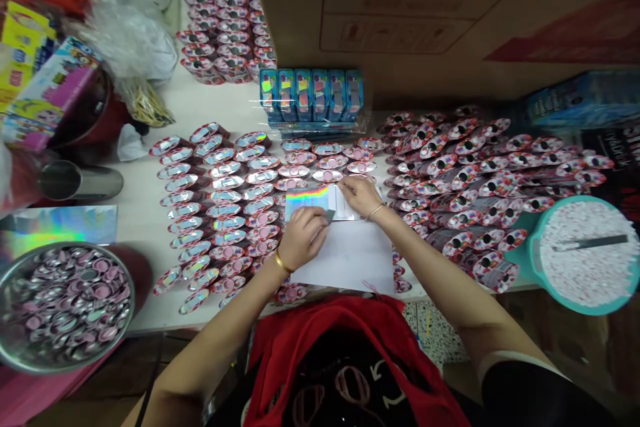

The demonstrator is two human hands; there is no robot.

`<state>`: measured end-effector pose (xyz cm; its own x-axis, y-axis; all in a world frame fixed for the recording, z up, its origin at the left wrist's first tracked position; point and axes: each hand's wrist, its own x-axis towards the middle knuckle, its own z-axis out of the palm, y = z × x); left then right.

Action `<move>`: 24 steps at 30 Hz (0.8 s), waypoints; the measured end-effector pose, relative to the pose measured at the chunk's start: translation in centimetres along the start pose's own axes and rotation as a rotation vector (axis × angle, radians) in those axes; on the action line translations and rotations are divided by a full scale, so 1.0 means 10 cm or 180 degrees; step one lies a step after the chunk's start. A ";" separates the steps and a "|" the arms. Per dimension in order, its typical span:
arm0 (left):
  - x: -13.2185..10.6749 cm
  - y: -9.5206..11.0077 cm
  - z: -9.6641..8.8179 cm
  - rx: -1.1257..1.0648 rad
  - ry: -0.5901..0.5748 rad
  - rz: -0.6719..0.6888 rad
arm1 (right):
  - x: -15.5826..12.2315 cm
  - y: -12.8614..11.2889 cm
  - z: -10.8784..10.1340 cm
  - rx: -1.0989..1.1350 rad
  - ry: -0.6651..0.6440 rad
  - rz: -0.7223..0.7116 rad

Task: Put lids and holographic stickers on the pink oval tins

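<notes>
My left hand (pixel 305 237) is closed, its fingertips pinching a small grey, shiny piece (pixel 331 215), perhaps a foil sticker. Just to the right, my right hand (pixel 361 196) has its fingers drawn together at the upper edge of a white strip (pixel 341 203); what they grip is too small to tell. Under both hands lies a rainbow-shiny foil sheet (pixel 307 196), which overlaps a white sheet (pixel 345 253). Around them stand rows of red-and-white oval-topped packages (pixel 225 197), many with shiny or pink tops.
More such packages with dark round openings (pixel 460 200) crowd the right side. At far right is a teal tub (pixel 537 260) of small white pieces. A metal bowl (pixel 133 300) of small pink-and-silver parts stands front left. Blue boxes (pixel 311 95) and a large carton (pixel 400 7) are behind.
</notes>
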<state>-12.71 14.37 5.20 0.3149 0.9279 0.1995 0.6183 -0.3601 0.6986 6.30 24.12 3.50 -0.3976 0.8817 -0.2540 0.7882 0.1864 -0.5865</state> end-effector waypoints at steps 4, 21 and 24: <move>0.11 -0.05 -0.08 -0.0166 0.0516 -0.0409 | -0.03 -0.01 -0.04 -0.0244 -0.0010 -0.0063; 0.00 0.10 0.20 -0.0135 0.0297 -0.0574 | -0.10 0.23 -0.04 -0.0580 0.0056 -0.0100; -0.25 0.17 -0.09 -0.0984 0.1172 -0.1353 | -0.19 0.02 0.01 -0.0517 0.0551 -0.0238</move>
<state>-13.09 11.49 6.52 -0.2139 0.9758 0.0460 0.3812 0.0400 0.9236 7.21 22.42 3.77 -0.3823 0.9213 -0.0708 0.8303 0.3089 -0.4638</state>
